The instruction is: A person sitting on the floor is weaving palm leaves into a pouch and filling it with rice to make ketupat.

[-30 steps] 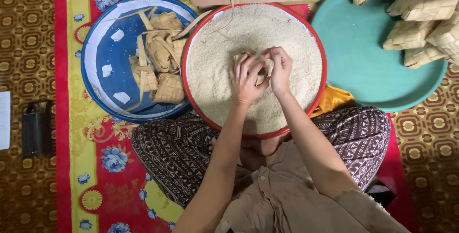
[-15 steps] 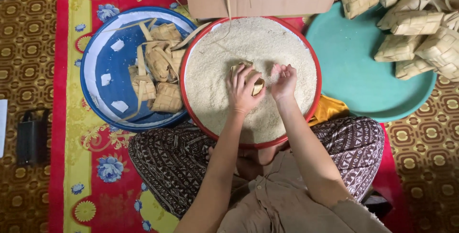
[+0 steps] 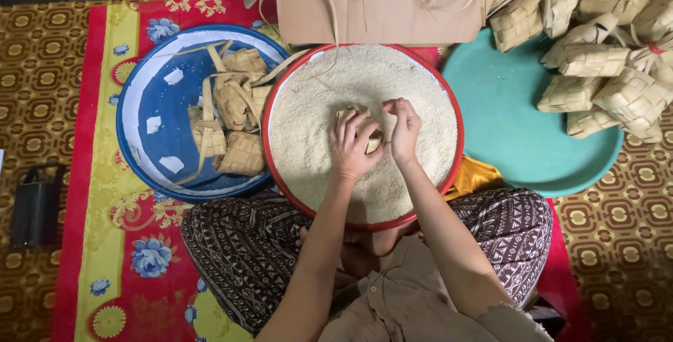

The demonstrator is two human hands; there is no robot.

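Over the red-rimmed tray [image 3: 449, 93] of rice [image 3: 315, 103], left hand [image 3: 352, 147] grasping woven pouch [image 3: 371, 142], right hand [image 3: 405, 128] pinched above it

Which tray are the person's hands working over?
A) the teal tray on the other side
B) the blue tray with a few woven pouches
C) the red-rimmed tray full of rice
C: both the left hand and right hand hold a small woven pouch over the rice in the red-rimmed tray.
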